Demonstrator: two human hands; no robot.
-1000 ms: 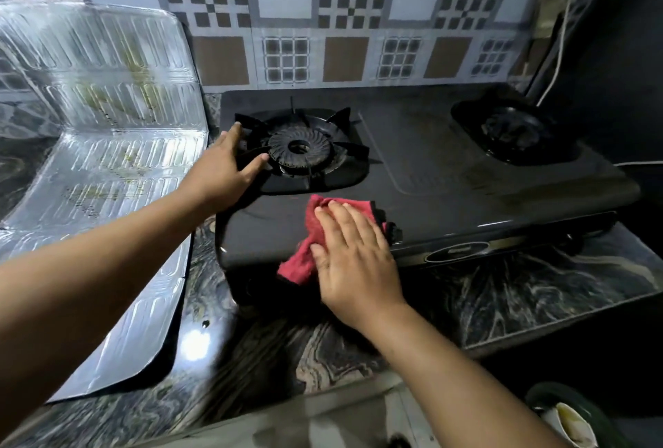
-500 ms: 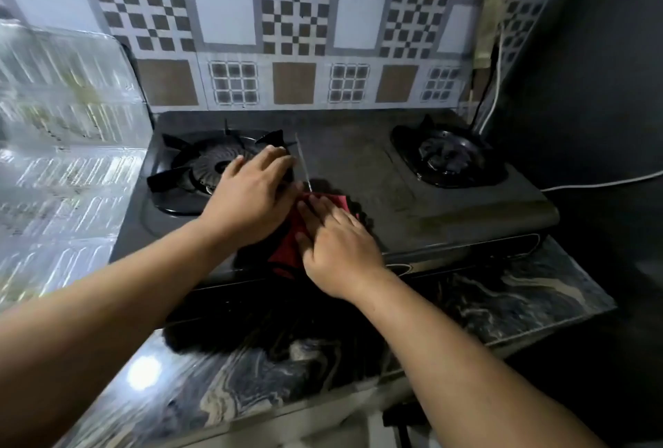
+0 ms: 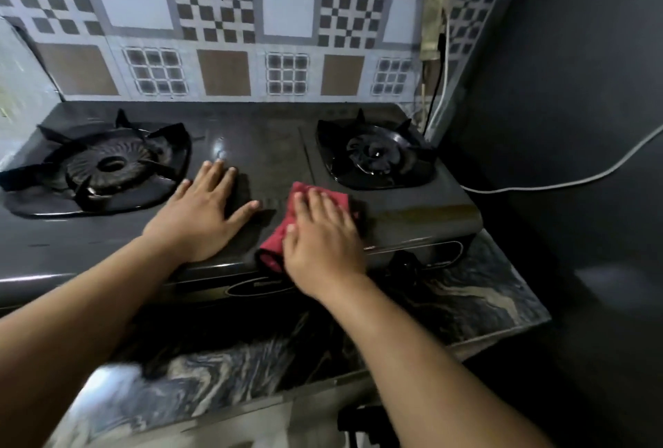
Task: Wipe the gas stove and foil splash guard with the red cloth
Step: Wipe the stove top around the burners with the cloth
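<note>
Two bare forearms are showing from the near edge, with no sleeve covering either one as far as the frame is reaching. The left hand (image 3: 201, 218) and the right hand (image 3: 323, 236) are wearing nothing visible: fingers uncovered, wrists unadorned, nails looking short and plain.

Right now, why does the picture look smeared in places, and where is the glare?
Head view: the marble counter smears at the lower left around a bright glare patch; small reflections glint on the stove top and right burner; wide-angle lens bends the edges; the right hand on the red cloth looks slightly soft.
</note>
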